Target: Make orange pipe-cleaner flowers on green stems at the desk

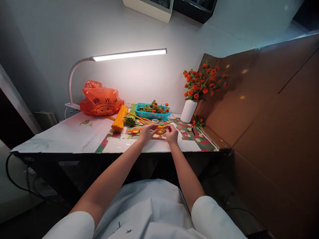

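Note:
Near the front of the table, my left hand [148, 131] and my right hand [171, 133] face each other with fingers pinched. Between them is an orange pipe cleaner [160, 127], looped or bent, and both hands seem closed on it. Its exact shape is partly hidden by the fingers. More loose orange pipe cleaners [141, 118] lie just behind and left of my left hand. A thick bundle of orange pipe cleaners [120, 119] rests farther left, beside a bundle of green pipe cleaners [130, 119].
A blue basket [153, 115] holds orange flowers and green stems. Behind on the right stands a white ribbed vase [187, 111] of orange flowers [196, 84]. A red plastic bag [102, 99] sits at the back left under a lit lamp [129, 54]. Cardboard [261, 99] walls the right side.

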Available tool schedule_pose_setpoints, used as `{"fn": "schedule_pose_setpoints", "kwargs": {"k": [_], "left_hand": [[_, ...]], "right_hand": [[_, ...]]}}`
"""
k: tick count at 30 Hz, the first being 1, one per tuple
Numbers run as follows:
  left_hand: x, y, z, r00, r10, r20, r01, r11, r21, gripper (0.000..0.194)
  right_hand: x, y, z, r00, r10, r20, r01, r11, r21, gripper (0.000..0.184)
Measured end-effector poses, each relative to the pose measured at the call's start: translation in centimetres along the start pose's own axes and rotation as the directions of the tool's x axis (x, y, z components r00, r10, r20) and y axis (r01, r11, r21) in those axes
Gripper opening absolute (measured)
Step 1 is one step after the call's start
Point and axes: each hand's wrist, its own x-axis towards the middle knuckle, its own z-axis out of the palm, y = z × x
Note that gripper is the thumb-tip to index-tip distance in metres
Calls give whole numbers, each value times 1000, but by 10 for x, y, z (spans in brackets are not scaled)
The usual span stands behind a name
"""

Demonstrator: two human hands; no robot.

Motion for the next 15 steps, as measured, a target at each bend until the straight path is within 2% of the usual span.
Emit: {"fn": "schedule_pose_setpoints", "kwargs": {"k": [11,15], "left_hand": [[1,-2,-2,998,-30,-50,27,997,-67,22],[0,-2,-1,1000,-3,-21,2,999,-41,21]], "right_hand": [[-2,2,4,996,27,83,-30,999,31,14],[-2,2,3,996,24,80,-26,999,28,12]]}}
